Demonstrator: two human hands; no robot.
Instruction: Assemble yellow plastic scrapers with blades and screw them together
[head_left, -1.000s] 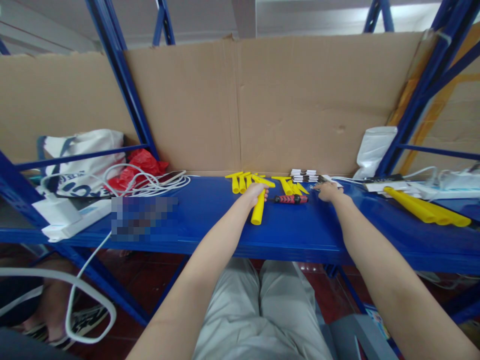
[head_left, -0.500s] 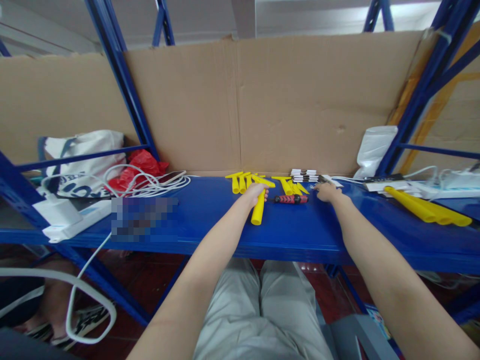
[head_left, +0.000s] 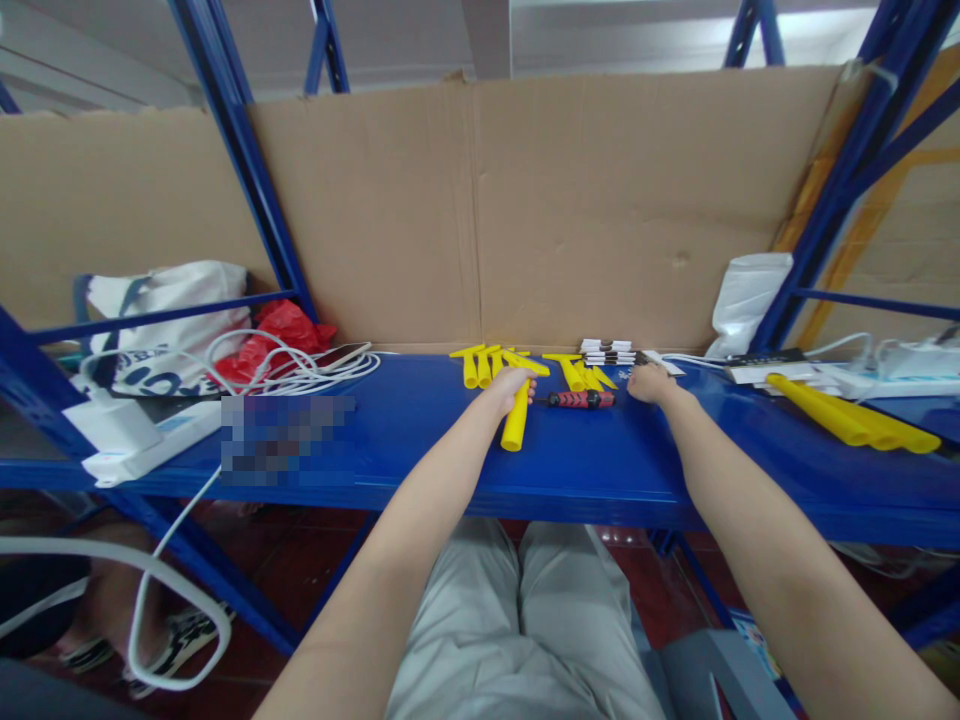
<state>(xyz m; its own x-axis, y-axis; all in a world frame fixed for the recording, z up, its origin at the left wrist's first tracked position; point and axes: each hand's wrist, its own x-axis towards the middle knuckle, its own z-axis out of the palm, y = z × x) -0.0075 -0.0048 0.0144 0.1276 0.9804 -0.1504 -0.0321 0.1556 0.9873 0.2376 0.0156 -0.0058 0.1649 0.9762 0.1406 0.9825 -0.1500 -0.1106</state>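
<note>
My left hand point(head_left: 516, 388) is closed around a yellow T-shaped scraper point(head_left: 514, 428); its round handle points toward me and its wide head shows beyond my fingers. To the right, my right hand point(head_left: 649, 383) is lowered to the blue table with its fingers bent together over a few small shiny pieces point(head_left: 625, 374). Whatever is in those fingertips is too small to make out. Between the hands lies a red and black screwdriver point(head_left: 581, 399). Several yellow T-shaped pieces point(head_left: 471, 370) lie left of the held one, and more yellow parts point(head_left: 576, 376) lie behind the screwdriver.
White bundles with black bands point(head_left: 607, 352) sit near the cardboard wall point(head_left: 600, 200). Long yellow tubes point(head_left: 847, 415) and a power strip point(head_left: 900, 375) are at the right. Coiled white cable point(head_left: 322, 375), a red bag point(head_left: 289, 330) and a cloth bag point(head_left: 176, 320) occupy the left.
My right hand has shifted very slightly toward me and left, its fingers drawn in closer over the small pieces. My left hand and the yellow scraper stay in place.
</note>
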